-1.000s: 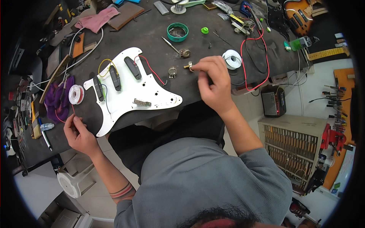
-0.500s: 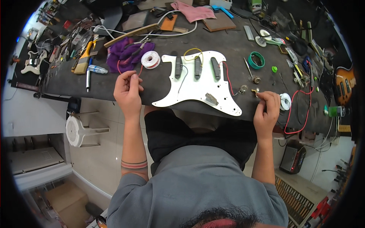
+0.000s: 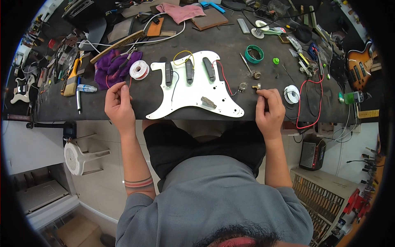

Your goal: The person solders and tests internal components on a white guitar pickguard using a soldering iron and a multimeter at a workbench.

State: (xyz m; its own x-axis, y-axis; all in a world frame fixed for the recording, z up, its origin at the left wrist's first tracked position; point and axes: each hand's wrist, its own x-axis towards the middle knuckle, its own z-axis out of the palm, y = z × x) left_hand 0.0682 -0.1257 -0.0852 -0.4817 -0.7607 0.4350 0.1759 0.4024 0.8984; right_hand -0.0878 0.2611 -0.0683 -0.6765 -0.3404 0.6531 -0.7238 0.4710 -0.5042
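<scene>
1. Beyond our left hand (image 3: 120, 105) lies a purple cloth (image 3: 110, 74); our fingertips pinch a red wire (image 3: 130, 84), its long axis running away from us toward its spool (image 3: 139, 70).
2. A white pickguard (image 3: 179, 96) with three dark pickups (image 3: 189, 72) lies between our hands, blocking the straight way across.
3. A potentiometer (image 3: 258, 86), shaft pointing left, is at the fingertips of our right hand (image 3: 270, 108); we cannot tell whether they grip it.
4. Just right sits a white spool (image 3: 291, 94), near a red cable (image 3: 300, 103).
</scene>
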